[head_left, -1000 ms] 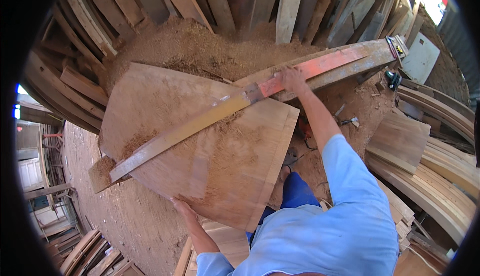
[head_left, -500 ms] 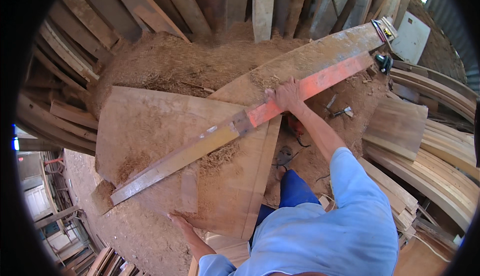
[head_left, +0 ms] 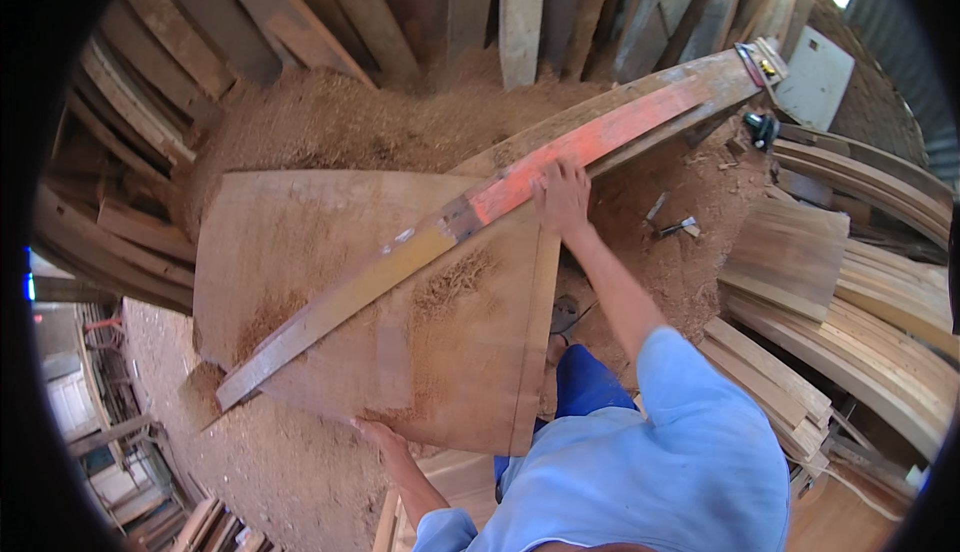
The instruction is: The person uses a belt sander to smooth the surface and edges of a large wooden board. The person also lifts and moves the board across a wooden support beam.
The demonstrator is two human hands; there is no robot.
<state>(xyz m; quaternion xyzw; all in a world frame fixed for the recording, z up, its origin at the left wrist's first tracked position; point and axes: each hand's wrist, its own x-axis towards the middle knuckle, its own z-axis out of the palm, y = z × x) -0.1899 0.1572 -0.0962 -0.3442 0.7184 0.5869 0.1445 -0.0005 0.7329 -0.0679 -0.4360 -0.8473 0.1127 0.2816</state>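
A long painted bar [head_left: 400, 270], orange-red on its far right part and yellow to greyish on its near left part, lies slantwise across a broad wooden panel [head_left: 300, 202]. My right hand [head_left: 565, 200] is closed over the bar's near side along the orange stretch. At the panel's near edge my left hand [head_left: 385, 439] grips the wood, its fingers partly hidden. Wood shavings [head_left: 455, 282] are heaped on the panel beside the bar. Beyond the panel, a long plank [head_left: 640, 97] runs to the far right under the bar's orange part.
Boards [head_left: 525, 17] lean along the far side behind heaped sawdust [head_left: 300, 117]. To the right are stacked curved planks [head_left: 870, 347], a dark green power tool [head_left: 761, 132] and a small hand tool [head_left: 675, 228] on the ground. A reddish-brown wooden stack [head_left: 200, 527] stands lower left.
The bar's far right end has swung away from me and slid slightly left, now lying along the plank. My right hand has shifted slightly left with it. My left hand stays at the panel edge.
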